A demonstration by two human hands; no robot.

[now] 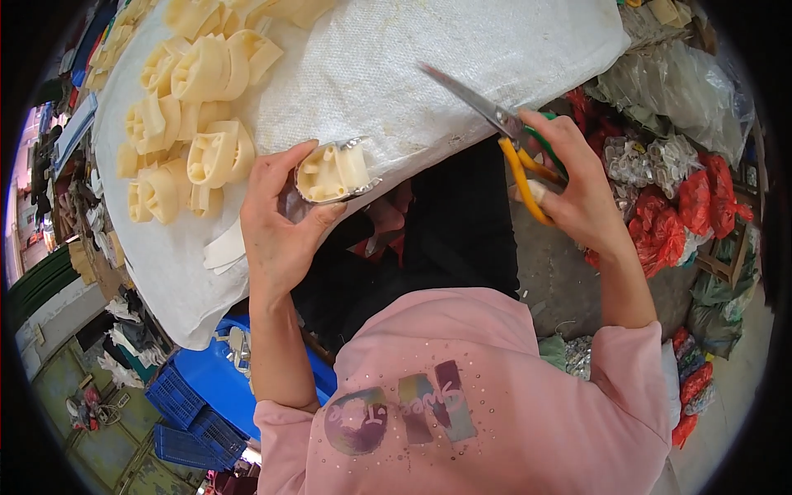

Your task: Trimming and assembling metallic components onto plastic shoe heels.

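My left hand (pixel 276 223) grips a cream plastic moulded part (pixel 332 172) with a thin silvery metal band around it, held over the near edge of the white woven sack (pixel 429 66). My right hand (pixel 577 186) holds a pair of scissors (pixel 495 120) with yellow and green handles. The steel blades are closed and point up and to the left, a short way right of the part. Between the two hands lies dark cloth over my lap.
A pile of several similar cream plastic parts (pixel 190 107) lies on the sack at the upper left. Blue plastic crates (pixel 194 404) stand at the lower left. Red and clear bags (pixel 668 206) of small pieces crowd the floor on the right.
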